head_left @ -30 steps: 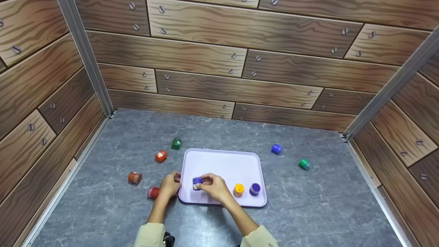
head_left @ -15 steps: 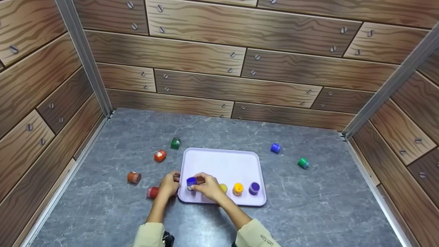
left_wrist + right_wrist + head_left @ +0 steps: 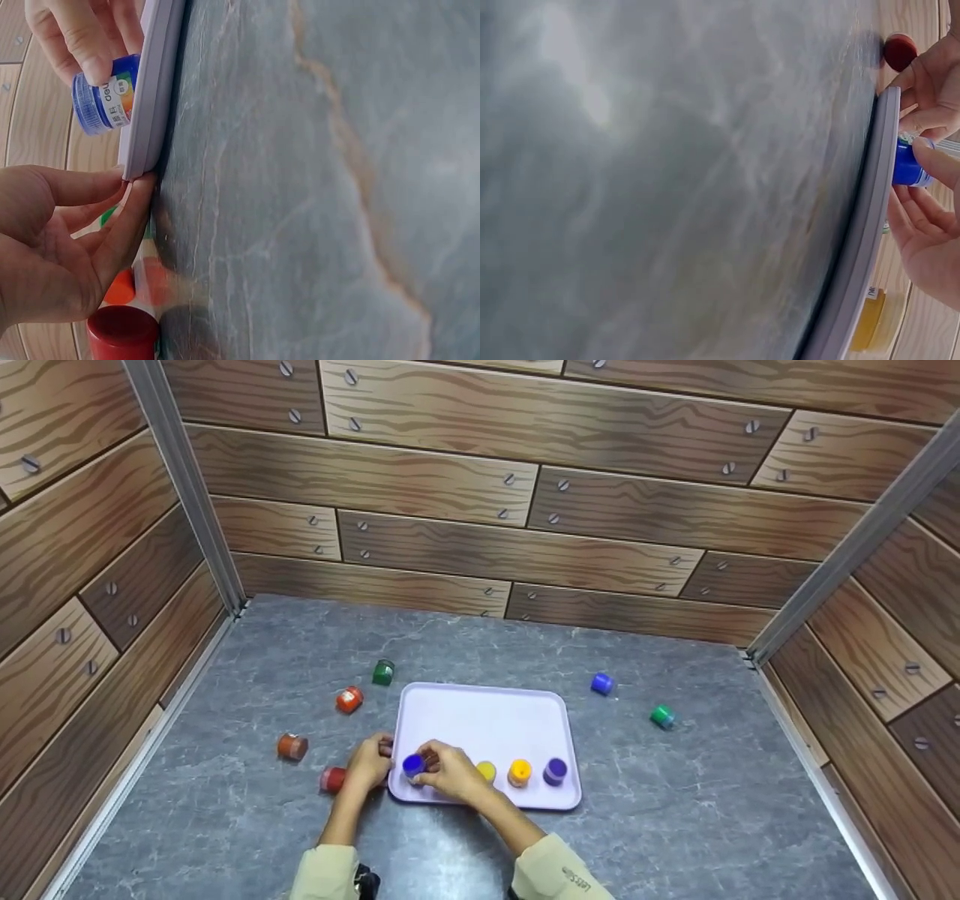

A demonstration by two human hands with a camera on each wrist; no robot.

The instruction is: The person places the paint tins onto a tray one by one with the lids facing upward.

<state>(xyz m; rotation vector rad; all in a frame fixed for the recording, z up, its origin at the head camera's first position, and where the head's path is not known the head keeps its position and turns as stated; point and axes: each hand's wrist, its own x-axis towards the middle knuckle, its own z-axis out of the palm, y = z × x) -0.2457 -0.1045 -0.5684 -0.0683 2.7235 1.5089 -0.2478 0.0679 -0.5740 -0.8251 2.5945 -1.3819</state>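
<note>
My right hand (image 3: 454, 774) holds a small blue paint jar (image 3: 413, 766) between thumb and fingers. The jar stands upright at the near left corner of a pale lilac tray (image 3: 480, 716). In the left wrist view, the jar's printed label (image 3: 116, 101) shows beside the right thumb. My left hand (image 3: 369, 763) pinches the tray's left edge, thumb on the rim and fingers against its outside. Along the tray's near side, to the right of the blue jar, stand a yellow jar (image 3: 487, 772), an orange-yellow jar (image 3: 520, 773) and a purple jar (image 3: 555, 772).
Left of the tray lie a red jar (image 3: 332, 780), partly behind the left wrist, a brown jar (image 3: 292, 747), an orange jar (image 3: 349, 700) and a dark green jar (image 3: 383, 672). To the right lie another blue jar (image 3: 601, 683) and a green jar (image 3: 663, 716). Wood-patterned walls (image 3: 450, 517) enclose the grey table.
My right hand has carried the blue jar left and down into the tray's near left corner, uncovering the yellow jar. The left hand has stayed at the tray's edge.
</note>
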